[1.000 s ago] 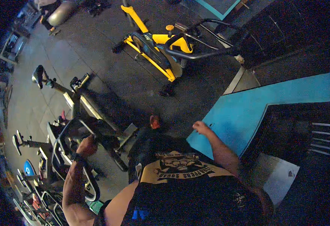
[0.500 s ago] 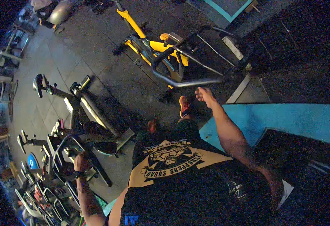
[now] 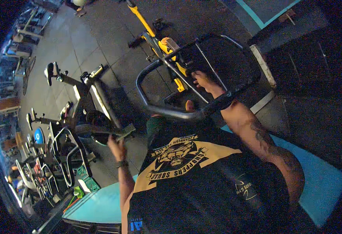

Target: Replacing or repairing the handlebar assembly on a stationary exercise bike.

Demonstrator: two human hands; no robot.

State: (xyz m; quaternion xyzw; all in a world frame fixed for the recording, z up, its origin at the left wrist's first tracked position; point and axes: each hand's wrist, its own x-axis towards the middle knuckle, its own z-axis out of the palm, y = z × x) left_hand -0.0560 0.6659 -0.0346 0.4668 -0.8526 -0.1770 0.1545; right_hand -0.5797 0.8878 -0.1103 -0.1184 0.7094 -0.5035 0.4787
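Slanting lower left to upper right, above centre: black tubular handlebar frame (image 3: 175, 113)! Yellow exercise bike (image 3: 165, 48) just beyond, upper centre. Right hand (image 3: 203, 82), the nearer one, framed inside that loop, fingers (image 3: 197, 75) half curled and parted, seemingly empty. Left hand (image 3: 116, 149), left of centre: grip impossible to tell.

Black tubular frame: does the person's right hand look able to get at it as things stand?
Probably yes: the right hand appears inside the outline of the black tubular frame, nothing visible blocking it, though depth is uncertain.
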